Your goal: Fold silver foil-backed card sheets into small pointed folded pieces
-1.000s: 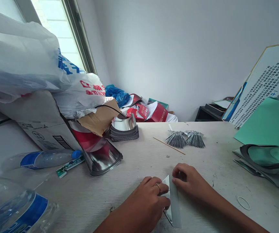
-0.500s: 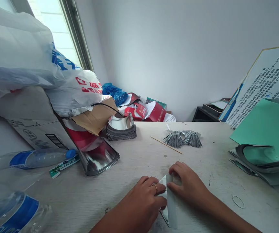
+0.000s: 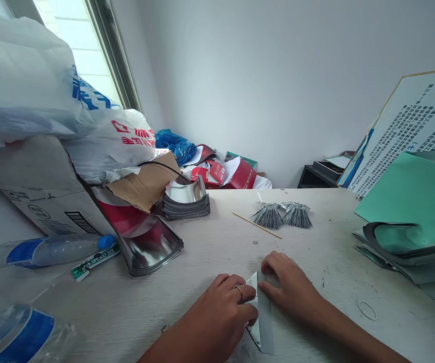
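On the pale scuffed counter (image 3: 316,242), a narrow silver foil strip (image 3: 263,322) lay between the hands, its long axis running 12 to 6 o'clock, gripped from 9 o'clock by the left hand (image 3: 217,317) and 3 o'clock by the right hand (image 3: 287,282).

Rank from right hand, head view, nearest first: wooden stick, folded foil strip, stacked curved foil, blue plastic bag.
Right hand:
1. Folded foil strip, touching, left.
2. Wooden stick, ahead.
3. Stacked curved foil, ahead left.
4. Blue plastic bag, farthest, behind the stack.
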Demonstrator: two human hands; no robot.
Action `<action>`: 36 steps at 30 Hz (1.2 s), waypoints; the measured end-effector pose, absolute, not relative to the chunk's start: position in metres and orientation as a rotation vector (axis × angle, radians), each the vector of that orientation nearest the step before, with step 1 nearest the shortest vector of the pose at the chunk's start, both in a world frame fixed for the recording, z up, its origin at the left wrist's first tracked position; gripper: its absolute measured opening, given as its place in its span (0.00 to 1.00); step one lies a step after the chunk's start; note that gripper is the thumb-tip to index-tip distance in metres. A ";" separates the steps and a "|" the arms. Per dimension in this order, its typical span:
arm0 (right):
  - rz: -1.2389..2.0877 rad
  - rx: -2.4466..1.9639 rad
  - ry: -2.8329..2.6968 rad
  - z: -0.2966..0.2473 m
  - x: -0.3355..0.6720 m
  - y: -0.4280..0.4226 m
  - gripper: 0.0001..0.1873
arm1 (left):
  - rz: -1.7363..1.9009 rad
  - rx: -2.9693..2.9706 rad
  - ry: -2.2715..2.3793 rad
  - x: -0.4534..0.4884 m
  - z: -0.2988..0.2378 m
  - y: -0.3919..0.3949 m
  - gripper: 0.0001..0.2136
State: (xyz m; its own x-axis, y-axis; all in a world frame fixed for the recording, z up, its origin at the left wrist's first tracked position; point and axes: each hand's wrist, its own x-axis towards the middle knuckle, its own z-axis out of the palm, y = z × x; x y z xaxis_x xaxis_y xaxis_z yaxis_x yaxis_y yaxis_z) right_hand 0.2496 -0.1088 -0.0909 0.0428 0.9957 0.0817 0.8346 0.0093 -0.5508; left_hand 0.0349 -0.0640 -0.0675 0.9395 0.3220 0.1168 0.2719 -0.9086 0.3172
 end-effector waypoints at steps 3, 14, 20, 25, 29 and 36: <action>0.468 -1.865 -1.861 -0.092 0.251 -0.108 0.05 | 0.244 2.826 0.441 0.035 -0.069 -0.063 0.11; 0.436 -1.880 -1.877 -0.091 0.249 -0.109 0.10 | 0.252 2.853 0.482 0.034 -0.064 -0.055 0.10; 0.424 -1.876 -1.912 -0.091 0.249 -0.109 0.09 | 0.246 2.832 0.489 0.034 -0.062 -0.056 0.10; 0.414 -1.882 -1.926 -0.092 0.250 -0.110 0.10 | 0.291 2.844 0.484 0.034 -0.063 -0.055 0.09; 0.426 -1.884 -1.922 -0.091 0.249 -0.111 0.10 | 0.296 2.843 0.487 0.034 -0.063 -0.054 0.10; 0.416 -1.881 -1.931 -0.092 0.249 -0.110 0.10 | 0.216 2.823 0.497 0.034 -0.060 -0.053 0.10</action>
